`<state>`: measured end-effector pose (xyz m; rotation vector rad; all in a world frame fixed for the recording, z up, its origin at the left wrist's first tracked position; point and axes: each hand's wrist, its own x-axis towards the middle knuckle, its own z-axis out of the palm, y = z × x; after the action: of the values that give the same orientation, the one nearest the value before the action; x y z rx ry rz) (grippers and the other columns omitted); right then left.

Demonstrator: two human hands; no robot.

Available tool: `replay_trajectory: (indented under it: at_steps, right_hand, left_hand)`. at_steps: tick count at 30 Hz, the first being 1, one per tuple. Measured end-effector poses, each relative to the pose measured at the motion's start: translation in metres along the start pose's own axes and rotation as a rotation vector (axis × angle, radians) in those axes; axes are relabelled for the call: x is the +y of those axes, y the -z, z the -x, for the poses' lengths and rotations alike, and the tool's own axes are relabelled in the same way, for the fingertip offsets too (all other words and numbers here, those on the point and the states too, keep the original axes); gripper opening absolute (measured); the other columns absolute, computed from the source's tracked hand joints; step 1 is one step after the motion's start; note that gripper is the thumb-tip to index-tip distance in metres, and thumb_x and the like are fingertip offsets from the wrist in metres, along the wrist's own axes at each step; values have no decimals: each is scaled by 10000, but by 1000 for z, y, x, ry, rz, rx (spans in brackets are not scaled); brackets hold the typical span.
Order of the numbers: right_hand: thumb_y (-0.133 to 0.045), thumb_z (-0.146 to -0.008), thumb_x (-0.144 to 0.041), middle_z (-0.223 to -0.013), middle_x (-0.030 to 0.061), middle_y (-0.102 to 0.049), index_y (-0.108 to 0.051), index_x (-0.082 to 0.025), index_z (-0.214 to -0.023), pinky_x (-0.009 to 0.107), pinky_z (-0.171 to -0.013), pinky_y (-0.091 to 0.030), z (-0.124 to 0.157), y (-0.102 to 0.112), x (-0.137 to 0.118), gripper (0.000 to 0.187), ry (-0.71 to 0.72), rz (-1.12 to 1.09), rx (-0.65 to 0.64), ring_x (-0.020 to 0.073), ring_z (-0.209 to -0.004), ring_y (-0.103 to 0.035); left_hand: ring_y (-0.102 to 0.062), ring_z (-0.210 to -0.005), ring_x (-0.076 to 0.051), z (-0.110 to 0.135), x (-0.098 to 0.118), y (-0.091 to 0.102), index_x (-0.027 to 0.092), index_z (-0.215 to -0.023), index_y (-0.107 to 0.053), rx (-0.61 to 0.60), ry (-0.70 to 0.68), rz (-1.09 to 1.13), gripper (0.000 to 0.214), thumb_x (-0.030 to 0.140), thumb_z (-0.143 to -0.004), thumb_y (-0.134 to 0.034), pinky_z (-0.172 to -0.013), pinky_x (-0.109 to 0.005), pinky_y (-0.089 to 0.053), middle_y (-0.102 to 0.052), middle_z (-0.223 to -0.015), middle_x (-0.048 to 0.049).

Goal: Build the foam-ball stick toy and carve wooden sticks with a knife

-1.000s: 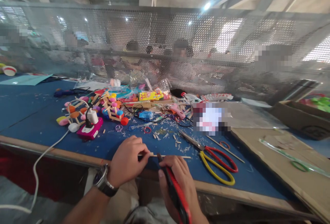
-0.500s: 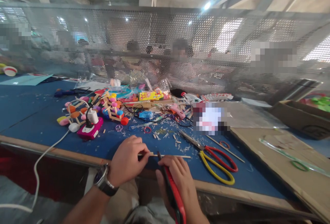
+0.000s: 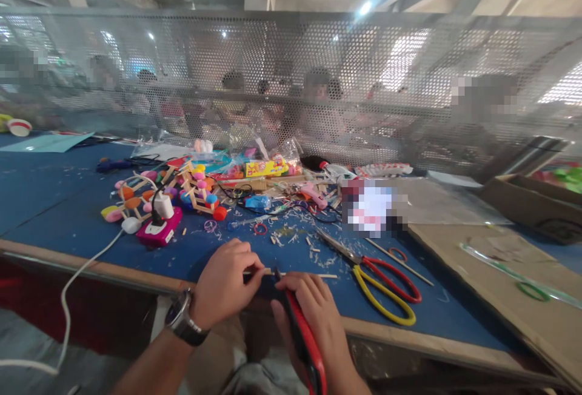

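Note:
My left hand (image 3: 226, 286), with a watch on the wrist, pinches the near end of a thin wooden stick (image 3: 313, 275) that lies along the blue table's front edge. My right hand (image 3: 313, 316) is closed round a red and black cutter (image 3: 302, 340), whose tip rests against the stick just right of my left fingers. Both hands sit over the table's wooden front edge (image 3: 400, 334).
Red and yellow scissors (image 3: 379, 283) lie to the right of my hands. Behind are wood shavings, rubber rings, a stick-and-ball model (image 3: 191, 189), a pink box (image 3: 159, 228) with a white cable, cardboard (image 3: 500, 274) at right and a perforated metal screen (image 3: 291, 80) with people beyond it.
My right hand and the cutter have shifted slightly left along the stick, closer to my left fingers. The left hand has stayed put.

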<state>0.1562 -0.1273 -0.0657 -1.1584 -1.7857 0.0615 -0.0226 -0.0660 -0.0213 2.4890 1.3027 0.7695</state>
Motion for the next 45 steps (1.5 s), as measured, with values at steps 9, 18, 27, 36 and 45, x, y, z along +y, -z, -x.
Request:
replay_trajectory:
  at_steps: [9,18,27,36,45]
  right_hand:
    - [-519,-954,-183,-776,11,-616,-519,-249,-841,368,-744,-437,4,3,0,131,19,-74,42,221,-788,-580]
    - [-644,-904,-189,-873,7,-684,-550,-256,-961,354,-747,-447,-1,1,6,129,71,53,-51,226,-827,-623]
    - [-500,-936,-190,-783,15,-617,-508,-256,-851,359,-707,-438,3,-3,9,108,47,-61,49,226,-783,-583]
    - [-530,-944,-159,-841,13,-645,-540,-245,-924,359,-740,-443,3,-1,4,89,21,-38,37,216,-803,-590]
    - [-543,-919,-137,-880,14,-657,-541,-244,-961,359,-774,-440,4,-1,3,116,-8,-20,33,215,-816,-609]
  left_hand:
    - [-580,-819,-212,-1,2,1,200,-735,-657,16,-3,6,188,165,-919,-634,-738,-344,-421,-636,-755,-17]
    - [-585,-842,-219,0,2,1,201,-747,-667,13,5,5,177,159,-918,-651,-758,-350,-427,-648,-769,-20]
    - [-582,-828,-215,0,1,1,204,-746,-663,17,-3,7,180,177,-923,-645,-754,-349,-427,-643,-764,-20]
    - [-578,-816,-213,-1,1,1,196,-756,-668,7,-4,12,192,201,-946,-638,-771,-358,-425,-632,-762,-17]
    - [-580,-820,-217,0,1,0,191,-757,-671,14,-12,4,194,183,-949,-642,-775,-355,-423,-636,-759,-20]
